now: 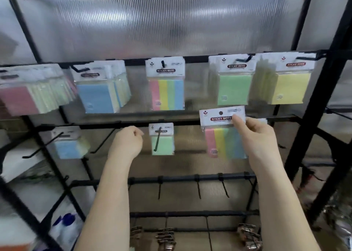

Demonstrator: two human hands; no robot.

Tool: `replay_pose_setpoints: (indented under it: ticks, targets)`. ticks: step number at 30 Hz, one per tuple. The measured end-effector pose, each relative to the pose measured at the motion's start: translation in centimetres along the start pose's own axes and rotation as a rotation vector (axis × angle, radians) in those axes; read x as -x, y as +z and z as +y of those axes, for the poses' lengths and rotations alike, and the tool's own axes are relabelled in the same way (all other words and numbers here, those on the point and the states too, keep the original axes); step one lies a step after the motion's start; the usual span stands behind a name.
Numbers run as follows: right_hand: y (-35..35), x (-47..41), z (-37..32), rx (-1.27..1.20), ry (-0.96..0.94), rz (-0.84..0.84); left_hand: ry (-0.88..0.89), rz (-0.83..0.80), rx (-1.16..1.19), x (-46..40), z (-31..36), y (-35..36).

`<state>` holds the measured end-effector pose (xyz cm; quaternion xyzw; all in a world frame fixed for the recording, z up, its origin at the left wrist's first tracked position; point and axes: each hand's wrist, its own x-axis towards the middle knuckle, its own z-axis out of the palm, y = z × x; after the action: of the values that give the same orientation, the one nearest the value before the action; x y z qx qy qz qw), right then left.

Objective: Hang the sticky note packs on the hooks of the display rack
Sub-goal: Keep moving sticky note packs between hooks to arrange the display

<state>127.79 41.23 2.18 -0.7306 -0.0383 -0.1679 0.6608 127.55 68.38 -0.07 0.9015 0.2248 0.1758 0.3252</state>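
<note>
Right now, looking through the head camera, I am holding a striped sticky note pack (222,132) up in my right hand (257,136), pinching its white header card between thumb and fingers, so that grip is closed on the pack. The pack is showing pink, yellow, green and blue strips and a round hang hole near the top of the card, and it is sitting in front of the second rail (181,122) of the display rack (312,105), to the right of a small green pack (162,139) that is hanging on a hook (158,138) of that rail. Whether the hole is on any hook I cannot tell. My left hand (127,142) is hovering just left of the green pack with its fingers curled in, gripping nothing that I can see. Further left on the same rail a blue pack (66,146) is hanging, with a bare hook (103,143) between it and my left hand. Along the top rail (190,58) five groups of packs are hanging: a pink-fronted bundle (21,98), a blue-fronted bundle (97,94), another striped pack (165,86), a green one (233,86) and a yellow one (289,85). Below my forearms, lower rails are carrying bare hooks (198,189), and near the bottom edge some metal clips (165,237) are hanging, too blurred to make out further.
</note>
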Motion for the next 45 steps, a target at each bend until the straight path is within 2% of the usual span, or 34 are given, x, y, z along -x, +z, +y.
replay_pose_setpoints:
  ticks: [9,13,23,39,45]
  targets:
    - [9.3,4.2,-2.8,-0.125,0.016,0.139,0.054,-0.106,-0.065,-1.1,-6.3,-4.0]
    - [11.4,4.6,-4.9,-0.199,-0.037,0.19,0.083,-0.114,-0.072,-1.2,-7.6,-4.8]
    - [13.6,0.1,-10.0,-0.198,-0.14,0.214,0.068,-0.081,-0.062,-2.4,-7.6,-4.3]
    - [14.4,-2.6,-9.2,-0.223,-0.184,0.201,0.069,-0.117,-0.045,-4.3,-6.3,-1.8]
    - [15.3,-3.6,-7.9,-0.1,-0.219,0.244,0.091,-0.13,-0.036,-5.3,-6.4,-0.9]
